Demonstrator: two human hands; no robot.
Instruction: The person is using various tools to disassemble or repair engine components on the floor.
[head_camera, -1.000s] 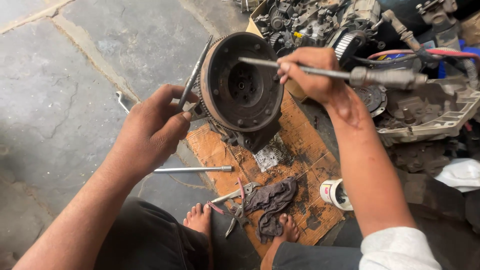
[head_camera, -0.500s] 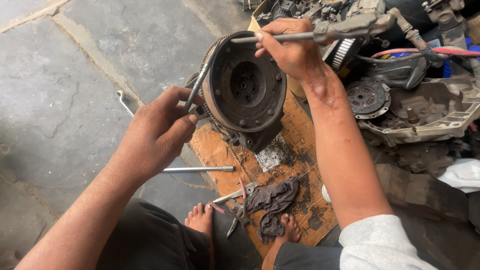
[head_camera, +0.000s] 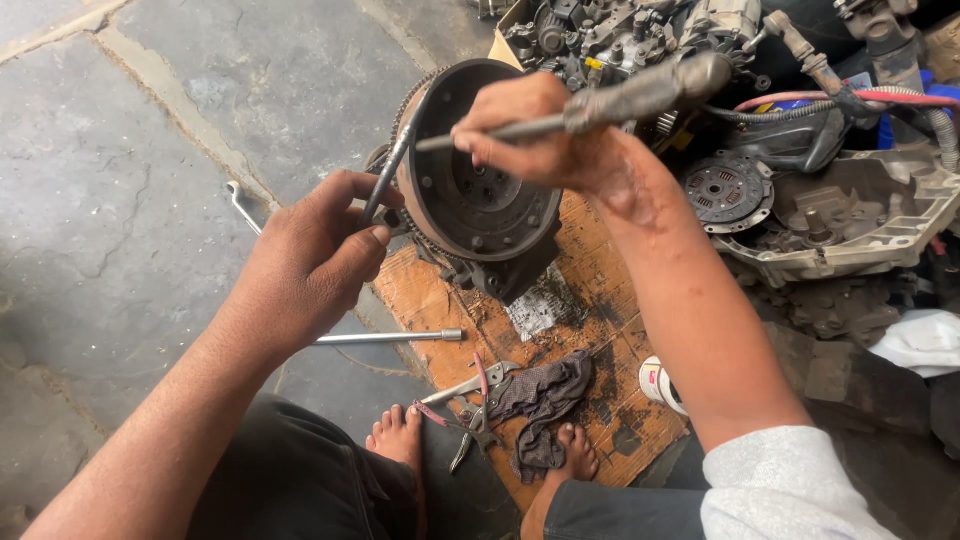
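Note:
A round dark flywheel (head_camera: 470, 190) with a toothed ring stands tilted on a wooden board (head_camera: 590, 290). My left hand (head_camera: 320, 250) grips a thin metal bar (head_camera: 385, 180) laid against the flywheel's left rim. My right hand (head_camera: 540, 135) is above the flywheel's top, closed on the shaft of a long screwdriver (head_camera: 640, 95) whose thick handle points up and right. The tip reaches left over the rim.
An extension bar (head_camera: 390, 338), a spanner (head_camera: 243, 207), pliers (head_camera: 470, 400) and a dark rag (head_camera: 545, 400) lie by my bare feet (head_camera: 400, 435). A clutch plate (head_camera: 725, 190), a gearbox housing (head_camera: 850, 220) and engine parts (head_camera: 620, 35) crowd the right. A small white pot (head_camera: 660, 385) stands near my arm.
My right hand has moved left and up with the screwdriver, from right of the flywheel to over its top rim. The left hand has stayed on the bar.

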